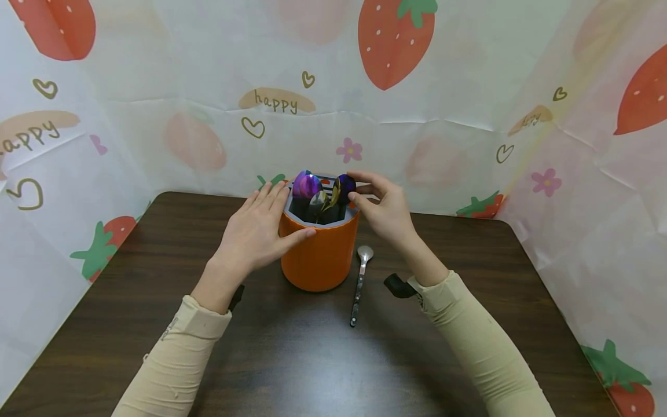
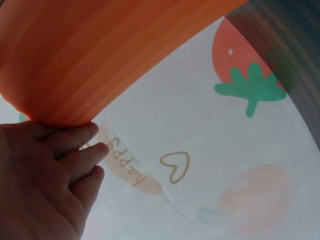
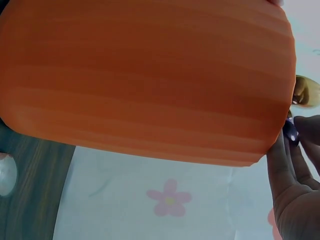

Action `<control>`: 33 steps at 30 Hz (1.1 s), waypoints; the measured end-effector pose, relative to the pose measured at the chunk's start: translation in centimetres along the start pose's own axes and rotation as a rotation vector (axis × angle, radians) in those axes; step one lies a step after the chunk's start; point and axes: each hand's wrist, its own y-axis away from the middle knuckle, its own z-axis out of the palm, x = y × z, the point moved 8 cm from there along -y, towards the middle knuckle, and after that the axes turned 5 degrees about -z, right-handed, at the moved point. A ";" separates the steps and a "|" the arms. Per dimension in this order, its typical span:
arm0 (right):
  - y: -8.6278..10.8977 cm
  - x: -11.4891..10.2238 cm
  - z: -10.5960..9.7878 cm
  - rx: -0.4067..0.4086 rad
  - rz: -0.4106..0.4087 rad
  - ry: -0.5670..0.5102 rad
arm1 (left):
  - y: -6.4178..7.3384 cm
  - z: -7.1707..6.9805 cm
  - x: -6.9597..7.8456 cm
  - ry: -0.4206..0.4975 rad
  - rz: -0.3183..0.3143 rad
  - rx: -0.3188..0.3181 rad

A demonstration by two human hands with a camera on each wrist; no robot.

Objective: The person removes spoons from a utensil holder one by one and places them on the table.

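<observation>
An orange pot with ribbed sides [image 1: 319, 260] stands upright on the table, with several spoons in it, bowls up. My left hand [image 1: 257, 226] lies against the pot's left rim, fingers extended and thumb across the front; in the left wrist view its fingertips [image 2: 90, 131] touch the orange wall. At the right rim my right hand [image 1: 387, 208] pinches the bowl of a dark purple spoon [image 1: 345, 188] between thumb and fingers. Beside that spoon are a gold one [image 1: 335, 196], a silver one [image 1: 318, 202] and a shiny purple one [image 1: 306, 185]. The handles are hidden inside the pot.
A silver spoon with a dark, dotted handle [image 1: 359, 284] lies on the brown wooden table [image 1: 292, 359], right of the pot. Behind and at both sides hangs a white cloth [image 1: 443, 75] printed with strawberries, hearts and flowers.
</observation>
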 end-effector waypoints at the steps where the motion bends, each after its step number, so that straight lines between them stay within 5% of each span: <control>1: 0.0 0.0 0.0 -0.002 0.001 0.002 | 0.0 0.0 0.0 -0.002 0.000 -0.001; 20: 0.1 -0.1 -0.3 0.007 0.043 -0.071 | -0.1 0.0 0.1 -0.003 -0.007 -0.005; 33: 0.2 -2.0 -1.9 0.110 -0.037 -0.151 | -0.1 -0.1 0.1 0.000 -0.005 0.001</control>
